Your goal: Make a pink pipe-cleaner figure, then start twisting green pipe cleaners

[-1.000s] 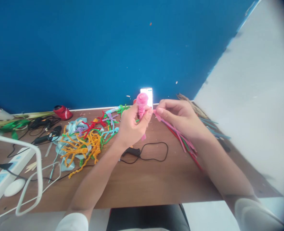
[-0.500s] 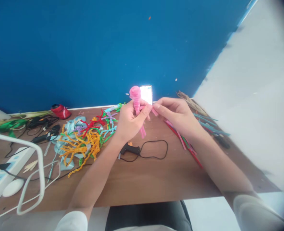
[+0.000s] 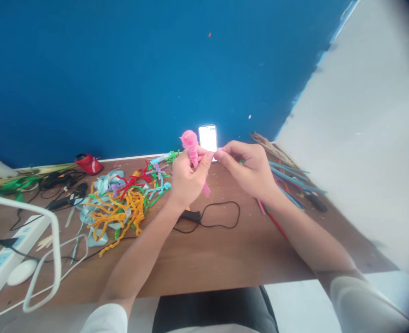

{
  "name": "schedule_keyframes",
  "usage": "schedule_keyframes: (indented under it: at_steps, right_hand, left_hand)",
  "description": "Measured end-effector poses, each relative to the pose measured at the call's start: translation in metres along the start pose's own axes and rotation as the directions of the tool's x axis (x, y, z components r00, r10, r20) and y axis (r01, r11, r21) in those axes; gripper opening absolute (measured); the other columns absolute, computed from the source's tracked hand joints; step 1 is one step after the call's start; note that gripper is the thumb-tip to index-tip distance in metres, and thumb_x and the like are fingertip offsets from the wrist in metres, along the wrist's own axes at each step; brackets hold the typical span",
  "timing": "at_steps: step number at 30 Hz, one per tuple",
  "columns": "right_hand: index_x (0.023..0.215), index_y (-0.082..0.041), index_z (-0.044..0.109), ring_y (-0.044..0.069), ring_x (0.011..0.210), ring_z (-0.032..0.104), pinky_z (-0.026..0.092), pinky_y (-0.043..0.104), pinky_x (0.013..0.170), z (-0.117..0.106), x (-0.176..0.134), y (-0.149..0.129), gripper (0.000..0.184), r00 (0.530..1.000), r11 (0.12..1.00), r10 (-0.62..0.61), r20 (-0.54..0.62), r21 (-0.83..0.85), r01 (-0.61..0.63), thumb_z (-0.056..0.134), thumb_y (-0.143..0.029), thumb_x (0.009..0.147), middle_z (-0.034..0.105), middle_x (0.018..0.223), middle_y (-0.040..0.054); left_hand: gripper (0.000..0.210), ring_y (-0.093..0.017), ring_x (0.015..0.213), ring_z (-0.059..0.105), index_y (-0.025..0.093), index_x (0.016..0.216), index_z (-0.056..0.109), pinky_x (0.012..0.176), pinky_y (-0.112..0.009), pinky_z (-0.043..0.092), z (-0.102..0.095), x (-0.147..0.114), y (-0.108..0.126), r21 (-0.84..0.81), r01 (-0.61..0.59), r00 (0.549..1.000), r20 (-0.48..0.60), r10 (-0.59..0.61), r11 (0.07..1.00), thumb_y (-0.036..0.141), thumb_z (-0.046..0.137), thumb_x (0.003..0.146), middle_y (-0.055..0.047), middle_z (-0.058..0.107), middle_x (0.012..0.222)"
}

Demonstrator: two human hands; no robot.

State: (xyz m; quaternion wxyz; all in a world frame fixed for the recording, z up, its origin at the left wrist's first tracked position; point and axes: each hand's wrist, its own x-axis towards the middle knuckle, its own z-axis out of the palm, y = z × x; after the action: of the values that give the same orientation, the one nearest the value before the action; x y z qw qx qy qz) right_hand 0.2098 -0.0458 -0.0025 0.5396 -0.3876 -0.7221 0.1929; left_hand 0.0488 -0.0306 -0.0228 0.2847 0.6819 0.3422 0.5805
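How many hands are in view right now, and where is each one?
2. The left hand holds the pink fuzzy piece; the right hand is close beside it, thumb and forefinger pinched together. No other hand shows.

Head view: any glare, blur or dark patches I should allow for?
Head view: the phone screen is blown out almost white, with a halo on the blue wall; head view: fine detail is soft on the pink fuzzy piece in the left hand; head view: the upper right corner falls to black.

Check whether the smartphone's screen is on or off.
On: the smartphone shows a brightly glowing white screen, with a small bluish patch near its top.
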Motion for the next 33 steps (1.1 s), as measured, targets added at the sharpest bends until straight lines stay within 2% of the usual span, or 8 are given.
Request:
schedule_keyframes:
  at_steps: [6,9,13,19,25,29,31,33]
  right_hand:
    - [0.066,-0.022,0.048,0.009,0.05,0.009,0.008,0.027,0.043,0.002,0.003,0.002,0.032,0.757,0.52,0.425,0.496,0.552,-0.653,0.066,-0.039,0.086,0.017,0.057,-0.0102]
    - [0.069,-0.021,0.053,0.008,0.049,0.014,0.012,0.026,0.044,0.003,0.003,0.004,0.032,0.842,0.663,0.366,0.396,0.524,-0.535,0.066,-0.042,0.088,0.023,0.055,-0.0097]
    - [0.091,-0.02,0.066,0.009,0.057,0.041,0.032,0.025,0.054,-0.001,0.002,0.004,0.017,0.997,0.993,0.061,0.049,0.098,-0.066,0.065,-0.037,0.093,0.054,0.069,-0.0032]
    - [0.097,-0.02,0.07,0.014,0.078,0.057,0.041,0.029,0.068,-0.007,0.002,0.008,0.011,0.939,0.886,-0.326,0.111,-0.311,0.345,0.06,-0.026,0.096,0.064,0.091,0.0051]
    - [0.065,-0.019,0.056,0.01,0.056,0.034,0.025,0.028,0.054,0.0,-0.001,0.002,0.028,0.999,0.988,0.015,0.042,0.154,-0.021,0.065,-0.028,0.09,0.043,0.06,-0.0042]
    - [0.061,-0.02,0.052,0.008,0.049,0.022,0.015,0.027,0.045,0.006,-0.002,-0.003,0.025,0.826,0.603,0.406,0.39,0.565,-0.563,0.059,-0.029,0.084,0.036,0.057,-0.0061]
    - [0.06,-0.02,0.052,0.008,0.048,0.023,0.015,0.026,0.044,0.006,-0.002,-0.002,0.026,0.815,0.571,0.405,0.414,0.582,-0.579,0.061,-0.03,0.083,0.037,0.057,-0.006]
    - [0.063,-0.019,0.056,0.008,0.049,0.029,0.02,0.025,0.046,0.004,-0.002,0.001,0.027,0.916,0.759,0.328,0.232,0.512,-0.402,0.064,-0.031,0.086,0.042,0.057,-0.0053]
  left_hand:
    - [0.017,-0.014,0.059,0.056,0.019,0.077,0.067,0.061,-0.028,0.04,-0.002,-0.002,-0.006,0.406,-0.24,0.967,0.016,0.256,0.882,0.031,0.064,0.089,-0.001,0.064,0.063]
    - [0.021,-0.012,0.055,0.055,0.019,0.079,0.069,0.059,-0.027,0.04,-0.006,0.001,-0.003,0.337,-0.174,0.983,-0.003,0.186,0.925,0.035,0.062,0.092,0.001,0.061,0.059]
    - [0.025,-0.01,0.05,0.048,0.019,0.079,0.066,0.051,-0.025,0.037,-0.011,0.006,0.003,0.106,-0.046,0.999,0.008,0.046,0.993,0.041,0.066,0.091,0.003,0.054,0.056]
    - [0.03,-0.009,0.046,0.045,0.019,0.076,0.061,0.045,-0.024,0.034,-0.01,0.009,0.004,-0.026,0.025,0.999,0.034,-0.024,0.999,0.046,0.068,0.089,0.005,0.051,0.055]
    - [0.019,-0.011,0.053,0.05,0.019,0.082,0.066,0.055,-0.026,0.039,-0.011,0.003,0.001,0.228,-0.171,0.985,0.062,0.161,0.958,0.036,0.066,0.091,0.002,0.059,0.062]
    - [0.007,-0.013,0.063,0.059,0.019,0.082,0.067,0.061,-0.026,0.044,-0.011,0.0,-0.006,0.31,-0.457,0.887,0.086,0.454,0.834,0.024,0.067,0.088,-0.001,0.068,0.071]
    - [0.008,-0.012,0.063,0.06,0.019,0.082,0.067,0.06,-0.025,0.045,-0.01,-0.001,-0.009,0.306,-0.489,0.866,0.06,0.496,0.817,0.025,0.067,0.088,-0.001,0.068,0.071]
    - [0.012,-0.01,0.056,0.057,0.019,0.082,0.066,0.054,-0.023,0.043,-0.009,0.0,-0.01,0.244,-0.422,0.901,0.005,0.434,0.873,0.028,0.067,0.089,0.001,0.065,0.066]
